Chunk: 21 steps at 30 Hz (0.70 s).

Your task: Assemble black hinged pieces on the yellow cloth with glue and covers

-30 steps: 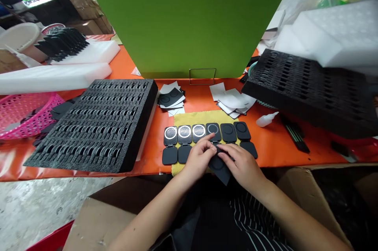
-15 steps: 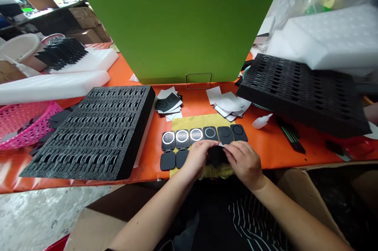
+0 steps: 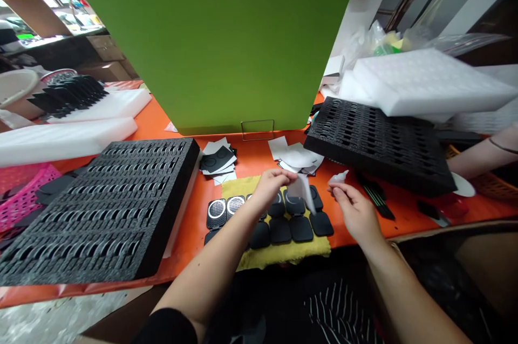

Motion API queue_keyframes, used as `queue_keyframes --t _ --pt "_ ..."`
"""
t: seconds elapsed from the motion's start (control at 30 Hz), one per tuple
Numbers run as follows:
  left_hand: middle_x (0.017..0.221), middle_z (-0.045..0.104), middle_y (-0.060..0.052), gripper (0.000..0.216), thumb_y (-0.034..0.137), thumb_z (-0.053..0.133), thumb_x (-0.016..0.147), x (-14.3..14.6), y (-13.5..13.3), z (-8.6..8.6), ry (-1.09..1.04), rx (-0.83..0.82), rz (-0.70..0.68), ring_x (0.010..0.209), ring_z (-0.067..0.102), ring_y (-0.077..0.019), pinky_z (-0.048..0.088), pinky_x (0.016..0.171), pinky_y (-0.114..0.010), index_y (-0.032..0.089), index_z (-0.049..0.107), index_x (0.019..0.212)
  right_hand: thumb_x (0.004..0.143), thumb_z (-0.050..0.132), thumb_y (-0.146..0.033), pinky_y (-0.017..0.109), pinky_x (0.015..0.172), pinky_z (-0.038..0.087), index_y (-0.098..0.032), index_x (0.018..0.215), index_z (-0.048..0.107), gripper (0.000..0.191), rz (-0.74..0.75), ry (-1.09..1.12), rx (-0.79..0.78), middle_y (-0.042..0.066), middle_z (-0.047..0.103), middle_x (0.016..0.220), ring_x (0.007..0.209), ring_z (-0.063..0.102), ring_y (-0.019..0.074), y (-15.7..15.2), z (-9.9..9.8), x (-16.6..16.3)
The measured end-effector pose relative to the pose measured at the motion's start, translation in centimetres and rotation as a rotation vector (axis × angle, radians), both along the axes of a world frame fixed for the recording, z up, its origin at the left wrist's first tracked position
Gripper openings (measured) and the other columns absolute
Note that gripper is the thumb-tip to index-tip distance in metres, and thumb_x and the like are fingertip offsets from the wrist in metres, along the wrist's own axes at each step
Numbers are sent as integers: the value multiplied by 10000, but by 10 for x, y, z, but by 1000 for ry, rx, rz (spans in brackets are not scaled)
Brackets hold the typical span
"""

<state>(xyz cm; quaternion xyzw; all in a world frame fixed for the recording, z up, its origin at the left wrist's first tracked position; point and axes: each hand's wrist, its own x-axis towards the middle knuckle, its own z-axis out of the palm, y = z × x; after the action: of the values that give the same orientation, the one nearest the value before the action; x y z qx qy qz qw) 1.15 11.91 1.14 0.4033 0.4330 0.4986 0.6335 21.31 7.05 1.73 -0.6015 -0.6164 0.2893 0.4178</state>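
My left hand [image 3: 275, 185] pinches a thin translucent sheet [image 3: 301, 188] by its edge, above a row of black hinged square pads. The sheet hangs over the pads at the right of the row. White rings with a grid show on the left pads [image 3: 216, 213]; plain black lower halves [image 3: 301, 229] lie on a yellow cloth [image 3: 279, 256]. To the right, my right hand [image 3: 356, 212] has thumb and fingers pressed together just in front of a small white dropper bottle [image 3: 339, 177]. Whether anything is in that pinch is too small to tell.
Black slotted foam trays stand at the left [image 3: 101, 198] and right [image 3: 376, 144]. A loose stack of white sheets [image 3: 297, 156] and dark ring cards [image 3: 218, 158] lie behind the cloth. A green panel [image 3: 218, 47] rises at the back. Another person's arm [image 3: 485, 152] reaches in from the right.
My hands were together over the pads and have parted. The left has lifted a translucent sheet; the right has moved right, beside the bottle. The camera view has shifted.
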Motion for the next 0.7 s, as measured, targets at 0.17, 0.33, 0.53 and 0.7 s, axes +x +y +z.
queue_keyframes --t 0.17,0.33,0.53,0.7 --pt "778 625 -45 124 191 647 658 1 -28 4 -64 162 -197 719 582 -131 450 692 -266 130 542 683 790 503 -362 339 809 453 -222 996 601 268 338 59 -106 52 628 986 907 577 199 7 4 -29" --pt "773 582 -10 287 214 688 647 -5 -29 -5 2 194 -61 679 556 -92 436 664 -227 158 477 834 833 431 -330 299 767 443 -206 874 615 226 305 -12 19 51 625 904 844 571 183 -2 5 -41" --pt "719 556 3 168 244 637 684 -10 -24 -11 258 210 -37 653 529 -93 419 611 -204 140 533 765 834 440 -320 273 688 440 -205 855 567 173 268 -17 52 31 598 828 764 557 164 -7 -6 -37" --pt "694 557 9 134 286 584 741 -8 -20 -4 594 391 51 646 523 -107 411 602 -220 162 539 718 800 500 -300 323 796 412 -191 773 549 122 20 -70 313 47 556 855 840 530 179 0 -8 -30"
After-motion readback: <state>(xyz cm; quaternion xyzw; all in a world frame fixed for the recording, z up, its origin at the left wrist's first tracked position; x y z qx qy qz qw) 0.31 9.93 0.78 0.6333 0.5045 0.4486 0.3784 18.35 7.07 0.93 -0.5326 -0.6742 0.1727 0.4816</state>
